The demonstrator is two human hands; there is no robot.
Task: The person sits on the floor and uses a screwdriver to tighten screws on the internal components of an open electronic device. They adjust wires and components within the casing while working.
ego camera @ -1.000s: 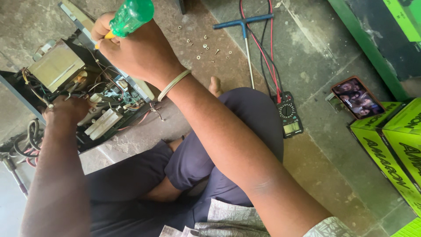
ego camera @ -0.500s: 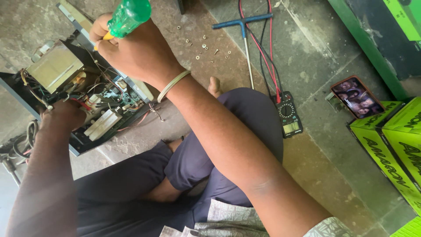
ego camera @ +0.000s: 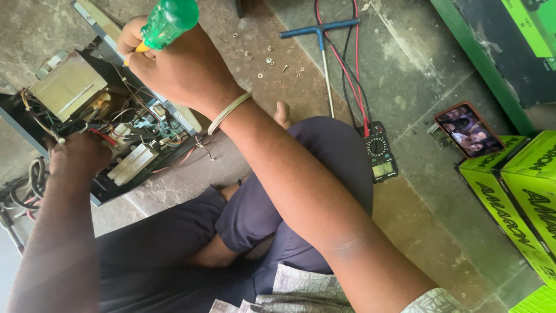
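Two hands work at an opened electronic unit on the stone floor, at ten o'clock in the head view. The right hand is wrapped around a green-handled screwdriver, whose tip is hidden behind the fist. The left hand rests among the wires; its fingers are hidden, so its grip cannot be told. A multimeter lies at three o'clock.

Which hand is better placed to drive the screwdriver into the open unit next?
Right. The right hand already grips the green-handled screwdriver above the open unit, while the left hand rests on its near edge among the wires, probably steadying it.
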